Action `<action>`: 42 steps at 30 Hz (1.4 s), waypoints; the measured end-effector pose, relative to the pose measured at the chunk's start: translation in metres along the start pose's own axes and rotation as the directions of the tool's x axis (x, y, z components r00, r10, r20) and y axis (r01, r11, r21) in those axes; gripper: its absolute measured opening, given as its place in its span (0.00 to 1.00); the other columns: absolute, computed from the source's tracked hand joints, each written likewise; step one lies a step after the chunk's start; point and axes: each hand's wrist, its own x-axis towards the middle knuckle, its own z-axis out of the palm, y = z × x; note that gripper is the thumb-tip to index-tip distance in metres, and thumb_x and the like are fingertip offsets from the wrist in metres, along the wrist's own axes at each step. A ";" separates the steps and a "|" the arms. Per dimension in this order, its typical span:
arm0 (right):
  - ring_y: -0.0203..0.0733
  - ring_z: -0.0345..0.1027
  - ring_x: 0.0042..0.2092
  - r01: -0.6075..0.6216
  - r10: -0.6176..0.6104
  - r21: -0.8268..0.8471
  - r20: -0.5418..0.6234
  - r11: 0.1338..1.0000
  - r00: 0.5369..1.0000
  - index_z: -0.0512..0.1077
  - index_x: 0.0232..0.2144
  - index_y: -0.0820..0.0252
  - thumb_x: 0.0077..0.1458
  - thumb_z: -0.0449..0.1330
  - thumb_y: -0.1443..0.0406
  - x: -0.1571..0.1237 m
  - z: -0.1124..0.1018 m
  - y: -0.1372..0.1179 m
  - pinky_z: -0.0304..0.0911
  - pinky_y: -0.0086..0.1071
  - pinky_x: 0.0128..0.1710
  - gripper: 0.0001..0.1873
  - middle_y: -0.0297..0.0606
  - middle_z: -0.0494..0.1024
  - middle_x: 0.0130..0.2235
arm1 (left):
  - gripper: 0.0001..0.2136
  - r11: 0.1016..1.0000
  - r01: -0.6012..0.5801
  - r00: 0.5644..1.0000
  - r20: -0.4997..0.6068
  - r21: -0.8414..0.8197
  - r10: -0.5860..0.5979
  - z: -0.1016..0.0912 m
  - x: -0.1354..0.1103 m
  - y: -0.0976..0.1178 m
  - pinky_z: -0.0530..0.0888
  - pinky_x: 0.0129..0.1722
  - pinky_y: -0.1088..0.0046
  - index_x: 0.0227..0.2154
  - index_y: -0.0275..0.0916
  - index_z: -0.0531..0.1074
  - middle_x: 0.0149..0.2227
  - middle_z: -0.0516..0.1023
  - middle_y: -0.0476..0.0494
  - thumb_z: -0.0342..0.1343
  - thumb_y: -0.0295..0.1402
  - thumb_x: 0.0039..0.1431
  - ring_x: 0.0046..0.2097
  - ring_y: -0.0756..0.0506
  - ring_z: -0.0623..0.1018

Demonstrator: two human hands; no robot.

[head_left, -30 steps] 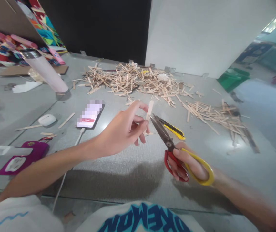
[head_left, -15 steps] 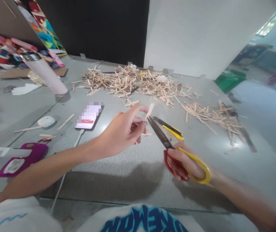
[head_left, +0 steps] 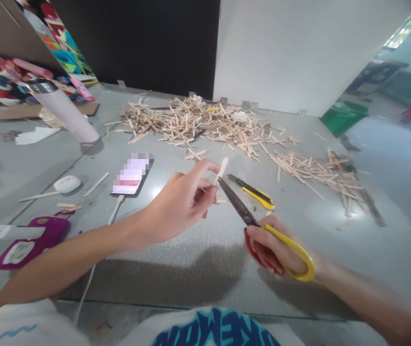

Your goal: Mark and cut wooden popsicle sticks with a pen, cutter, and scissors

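Between its fingertips my left hand [head_left: 187, 199] pinches a short pale popsicle stick [head_left: 222, 169], which points up and away from me. My right hand [head_left: 272, 242] grips a pair of scissors [head_left: 239, 204] with one yellow and one red handle. The blades look nearly closed, and their tips are at the stick's lower part, beside the left fingertips. Whether the tips touch the wood is hard to see. A yellow-and-black utility knife [head_left: 254, 191] lies on the table just beyond the scissors.
A big heap of wooden sticks [head_left: 180, 120] lies at the back, with a smaller pile [head_left: 309, 173] to its right. On the left are a phone [head_left: 133, 174] on a white cable, a pink bottle [head_left: 63, 110], a white earbud case [head_left: 67, 184] and a purple pouch [head_left: 52, 235].
Both hands keep their holds on the stick and scissors. The right hand and scissors have shifted slightly down, with the blade tips a little lower along the stick.
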 end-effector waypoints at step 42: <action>0.33 0.55 0.12 -0.056 0.053 0.028 0.089 0.998 0.995 0.68 0.15 0.56 0.63 0.60 0.33 0.007 -0.022 0.002 0.52 0.26 0.12 0.40 0.32 0.64 0.11 | 0.06 0.996 0.027 0.993 0.114 -0.084 -0.018 -0.011 0.009 -0.013 0.73 0.25 0.78 0.49 0.46 0.61 0.32 0.84 0.53 0.53 0.33 0.76 0.24 0.51 0.81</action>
